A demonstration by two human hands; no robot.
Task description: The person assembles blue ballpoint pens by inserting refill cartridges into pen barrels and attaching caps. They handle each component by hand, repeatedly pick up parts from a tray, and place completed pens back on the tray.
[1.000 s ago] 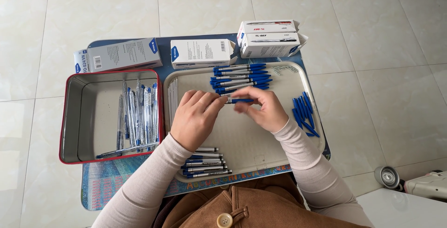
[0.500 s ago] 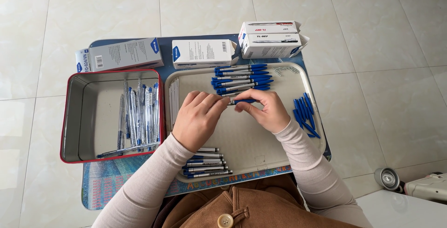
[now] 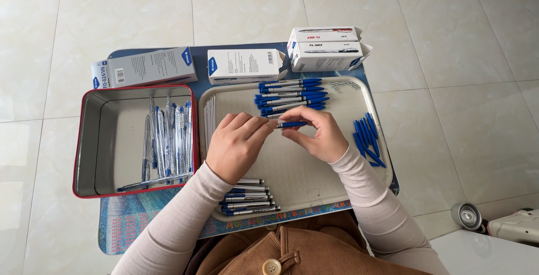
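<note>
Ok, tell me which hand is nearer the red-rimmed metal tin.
Left. The left hand sits just right of the red-rimmed metal tin, over the beige tray; the right hand is farther right, beyond it.

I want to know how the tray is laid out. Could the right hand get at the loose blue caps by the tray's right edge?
Probably yes: the blue caps lie uncovered just beside the right hand, though it holds a pen.

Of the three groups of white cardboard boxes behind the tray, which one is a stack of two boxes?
The stack of two boxes at the right end. The long box on the left and the middle box each lie single and flat.
</note>
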